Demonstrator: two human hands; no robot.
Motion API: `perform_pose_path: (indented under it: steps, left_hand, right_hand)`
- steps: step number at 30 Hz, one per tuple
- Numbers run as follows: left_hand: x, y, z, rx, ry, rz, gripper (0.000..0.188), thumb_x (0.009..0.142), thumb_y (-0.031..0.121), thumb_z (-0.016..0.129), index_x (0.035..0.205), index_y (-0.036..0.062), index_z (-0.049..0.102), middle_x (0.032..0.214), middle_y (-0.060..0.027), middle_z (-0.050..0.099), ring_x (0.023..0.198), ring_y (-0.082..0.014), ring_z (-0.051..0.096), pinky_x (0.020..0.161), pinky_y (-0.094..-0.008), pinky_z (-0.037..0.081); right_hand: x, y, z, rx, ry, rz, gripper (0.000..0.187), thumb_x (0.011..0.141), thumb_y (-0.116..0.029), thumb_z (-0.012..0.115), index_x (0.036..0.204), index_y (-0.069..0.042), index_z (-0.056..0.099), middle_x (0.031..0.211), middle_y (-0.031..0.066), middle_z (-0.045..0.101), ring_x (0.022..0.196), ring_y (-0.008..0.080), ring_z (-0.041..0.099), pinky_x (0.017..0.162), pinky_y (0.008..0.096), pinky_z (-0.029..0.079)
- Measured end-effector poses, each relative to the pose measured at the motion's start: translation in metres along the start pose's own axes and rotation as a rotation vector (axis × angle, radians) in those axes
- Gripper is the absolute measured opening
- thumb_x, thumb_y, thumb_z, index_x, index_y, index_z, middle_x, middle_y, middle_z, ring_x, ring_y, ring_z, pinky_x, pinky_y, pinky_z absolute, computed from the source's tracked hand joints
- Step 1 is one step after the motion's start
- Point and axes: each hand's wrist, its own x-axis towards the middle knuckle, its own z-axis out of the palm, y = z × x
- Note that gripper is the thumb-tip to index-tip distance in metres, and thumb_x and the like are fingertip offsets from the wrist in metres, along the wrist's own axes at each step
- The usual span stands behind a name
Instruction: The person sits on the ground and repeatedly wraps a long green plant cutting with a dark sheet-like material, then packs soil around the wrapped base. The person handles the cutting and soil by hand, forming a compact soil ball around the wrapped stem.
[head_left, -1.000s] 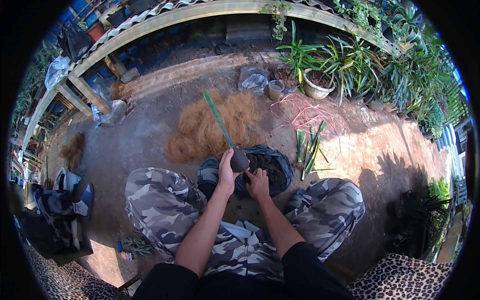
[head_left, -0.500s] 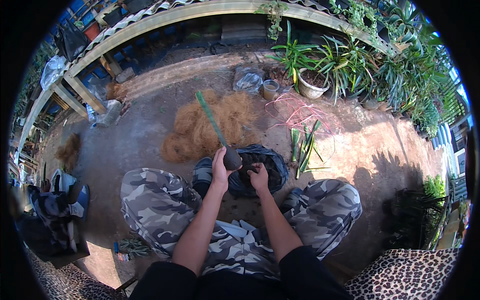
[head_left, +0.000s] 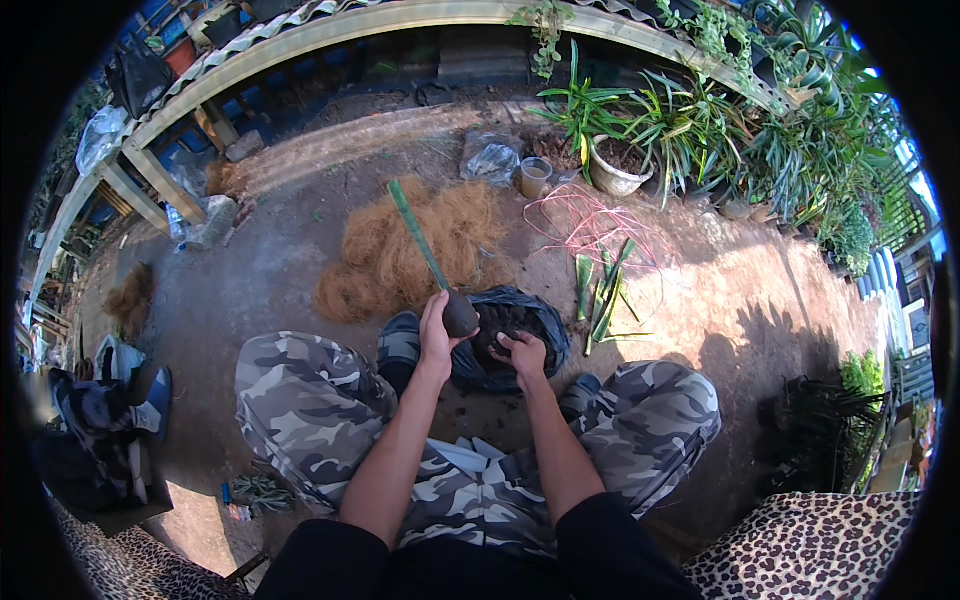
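Observation:
My left hand (head_left: 437, 338) is closed round a dark soil ball (head_left: 460, 316), just above the near left side of a black plastic bag. A long green leaf cutting (head_left: 416, 232) sticks up out of the ball, tilted to the far left. The bag (head_left: 559, 335) lies between my feet and holds dark, crumbly soil (head_left: 512, 318). Over the bag's near right part, my right hand (head_left: 527, 358) has its fingers loosely bent and apart, pointing left toward the ball. No clear lump shows in it. The ball's left side is hidden by my left hand.
A heap of brown fibre (head_left: 420, 240) lies beyond the bag. To the right are cut green leaves (head_left: 606, 300) and tangled pink strings (head_left: 585, 222). Farther back stand a cup of murky liquid (head_left: 535, 177), a clear plastic bag (head_left: 493, 161) and a potted plant (head_left: 619, 178).
My right hand has drawn slightly right, away from the ball, and its fingers have loosened. My left hand still holds the ball, and the leaf cutting leans a little more to the left.

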Motion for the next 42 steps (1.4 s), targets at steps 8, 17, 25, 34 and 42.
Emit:
perform_pose_path:
  steps: [8, 17, 25, 34, 42]
  left_hand:
    - [0.002, -0.002, 0.0, 0.026, 0.011, 0.004, 0.04, 0.099, 0.043, 0.047, 0.122, 0.01, 0.05, 0.106, -0.0126, 0.063, 0.091, -0.0258, 0.069, 0.074, -0.0397, 0.057]
    - [0.001, -0.003, 0.001, 0.042, 0.005, 0.003, 0.043, 0.098, 0.045, 0.047, 0.122, 0.0103, 0.05, 0.108, -0.012, 0.063, 0.091, -0.0254, 0.068, 0.075, -0.0399, 0.056]
    - [0.005, -0.004, -0.003, -0.044, -0.037, -0.039, 0.053, 0.097, 0.054, 0.039, 0.126, 0.0099, 0.05, 0.11, -0.0128, 0.064, 0.094, -0.0256, 0.068, 0.076, -0.0404, 0.056]
    - [0.006, -0.003, -0.003, -0.031, -0.061, -0.023, 0.055, 0.097, 0.055, 0.037, 0.127, 0.0094, 0.05, 0.111, -0.0131, 0.064, 0.094, -0.0258, 0.068, 0.076, -0.0403, 0.056]
    - [0.005, -0.002, -0.003, -0.017, -0.055, -0.026, 0.056, 0.097, 0.055, 0.037, 0.127, 0.0092, 0.05, 0.112, -0.0135, 0.063, 0.095, -0.0258, 0.068, 0.076, -0.0398, 0.056]
  right_hand:
    - [-0.005, -0.002, 0.0, 0.093, 0.052, 0.076, 0.018, 0.087, -0.004, 0.068, 0.102, 0.005, 0.063, 0.093, 0.0115, 0.066, 0.07, 0.0224, 0.068, 0.062, 0.0331, 0.061]
    - [-0.005, -0.004, 0.001, -0.075, 0.08, 0.053, 0.015, 0.09, -0.012, 0.068, 0.096, 0.0, 0.063, 0.09, 0.0107, 0.067, 0.067, 0.0201, 0.068, 0.062, 0.0326, 0.061]
    - [-0.005, -0.006, 0.0, 0.11, 0.07, 0.103, 0.024, 0.095, -0.019, 0.062, 0.109, 0.0, 0.061, 0.092, 0.0131, 0.067, 0.081, 0.0247, 0.07, 0.071, 0.0352, 0.061]
    - [-0.008, -0.023, 0.001, 0.162, -0.138, 0.262, 0.041, 0.096, -0.015, 0.045, 0.137, -0.01, 0.052, 0.098, 0.0146, 0.067, 0.079, 0.0279, 0.07, 0.072, 0.0393, 0.06]
    - [-0.006, -0.025, -0.002, 0.058, -0.163, 0.287, 0.038, 0.096, -0.015, 0.05, 0.134, -0.007, 0.05, 0.104, 0.0144, 0.066, 0.085, 0.0259, 0.07, 0.07, 0.0357, 0.061]
